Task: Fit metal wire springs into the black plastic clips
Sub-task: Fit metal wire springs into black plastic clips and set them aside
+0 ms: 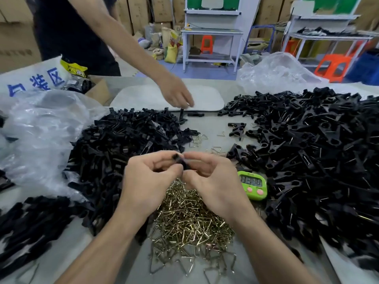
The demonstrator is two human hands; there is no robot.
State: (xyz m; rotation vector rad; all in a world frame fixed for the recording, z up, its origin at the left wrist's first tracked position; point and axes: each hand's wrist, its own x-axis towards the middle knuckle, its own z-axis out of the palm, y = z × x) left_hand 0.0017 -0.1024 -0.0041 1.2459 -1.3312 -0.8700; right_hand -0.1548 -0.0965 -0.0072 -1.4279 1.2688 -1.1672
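On the left a big heap of bare clip pieces (123, 152) waits unfitted, the left hand (149, 181) and right hand (213, 181) together pinch one black clip (181, 160) above the near pile of springs (188, 220), its spring perhaps half in, and finished clips (317, 152) heap up on the right.

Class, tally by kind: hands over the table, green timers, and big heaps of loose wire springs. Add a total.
Hands: 3 (left hand, right hand, another person's hand)
Green timers: 1
Spring heaps: 1
Total: 5
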